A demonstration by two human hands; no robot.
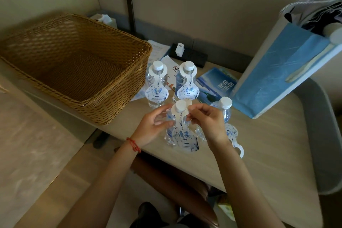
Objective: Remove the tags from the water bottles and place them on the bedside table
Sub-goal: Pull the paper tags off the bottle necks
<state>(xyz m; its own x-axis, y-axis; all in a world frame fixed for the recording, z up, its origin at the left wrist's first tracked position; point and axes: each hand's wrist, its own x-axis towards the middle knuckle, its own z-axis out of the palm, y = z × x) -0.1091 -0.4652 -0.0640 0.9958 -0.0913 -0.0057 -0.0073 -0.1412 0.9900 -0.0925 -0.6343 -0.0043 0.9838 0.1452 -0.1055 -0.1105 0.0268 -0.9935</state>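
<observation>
Left hand (154, 123) and right hand (207, 122) both pinch the collar of the tag (182, 129) on the nearest bottle (180, 106), which stands close to the table's near edge (185, 164). Two tagged bottles (157, 83) stand farther back beside the wicker basket (74, 65). An untagged bottle (224, 107) stands right, with a removed tag (234, 139) lying near it. Bare tabletop lies to the right.

Four clear water bottles with white caps stand upright on the desk (259, 153). Nearest, the front bottle (171, 135) wears a white tag (183, 131) with blue lettering, its collar lifted around the cap. Behind it, two tagged bottles (157, 87) stand side by side. Right of it stands a bare bottle (224, 111), with a loose tag (233, 138) lying flat just beside it.
</observation>
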